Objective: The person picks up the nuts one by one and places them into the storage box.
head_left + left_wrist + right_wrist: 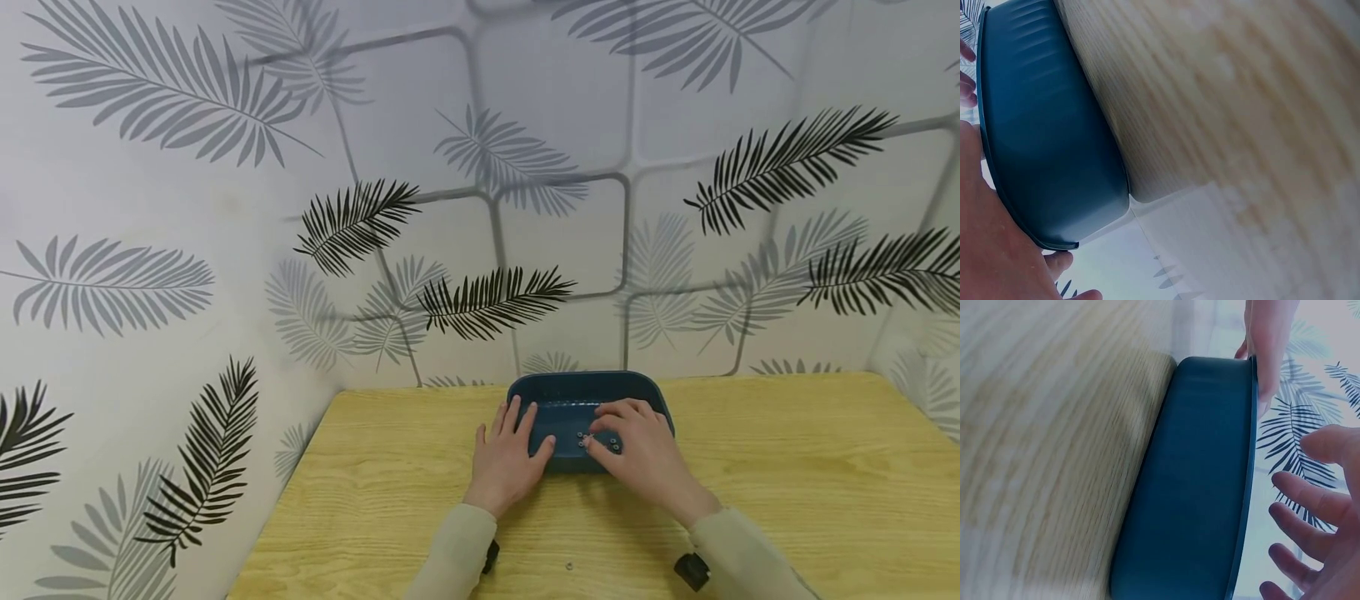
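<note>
A dark blue plastic tray point(558, 421) with raised sides stands on the wooden table. Several tiny metal pieces, which look like nuts point(581, 443), lie on its floor towards the near right. My left hand point(506, 462) rests over the tray's left end, fingers spread and fairly straight, the thumb at the near rim. Above the right part of the tray is my right hand point(641, 446), its fingers loosely bent and its fingertips close to the small pieces. In the right wrist view a gap shows between thumb and fingers point(1310, 494), with nothing visible there. The tray's outer wall point(1185, 487) hides its contents there.
One more small metal piece point(569, 566) lies on the wooden table point(390, 467) near its front edge, between the forearms. Behind the table stands a wall point(555, 242) with a leaf pattern. Each wrist bears a black device point(692, 572).
</note>
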{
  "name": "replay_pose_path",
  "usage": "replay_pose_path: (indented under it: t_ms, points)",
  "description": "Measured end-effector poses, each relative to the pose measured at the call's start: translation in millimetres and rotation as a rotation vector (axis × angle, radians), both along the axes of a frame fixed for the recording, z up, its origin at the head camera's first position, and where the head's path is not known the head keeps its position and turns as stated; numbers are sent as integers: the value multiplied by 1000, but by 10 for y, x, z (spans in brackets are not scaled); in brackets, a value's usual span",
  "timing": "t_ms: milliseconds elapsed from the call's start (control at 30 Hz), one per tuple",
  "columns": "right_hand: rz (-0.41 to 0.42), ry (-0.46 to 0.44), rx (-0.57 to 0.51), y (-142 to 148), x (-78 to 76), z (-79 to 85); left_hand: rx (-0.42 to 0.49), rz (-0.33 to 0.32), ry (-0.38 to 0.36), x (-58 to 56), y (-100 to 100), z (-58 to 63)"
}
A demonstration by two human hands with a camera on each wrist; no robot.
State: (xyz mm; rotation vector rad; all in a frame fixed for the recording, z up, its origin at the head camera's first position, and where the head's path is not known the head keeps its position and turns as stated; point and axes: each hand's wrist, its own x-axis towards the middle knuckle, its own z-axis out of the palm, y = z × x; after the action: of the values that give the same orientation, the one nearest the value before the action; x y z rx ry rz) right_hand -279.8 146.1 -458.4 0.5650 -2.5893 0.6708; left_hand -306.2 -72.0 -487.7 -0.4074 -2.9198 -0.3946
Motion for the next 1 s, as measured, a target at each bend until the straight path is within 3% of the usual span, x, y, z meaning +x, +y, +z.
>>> replay_pose_path:
  t_ms: [533,1000]
  points:
    - [84,21,-40,-50,185,2,-9,8,-12,16,6,36]
    - [148,30,1,-89,381,-94,-8,4,-13,20,-1,35]
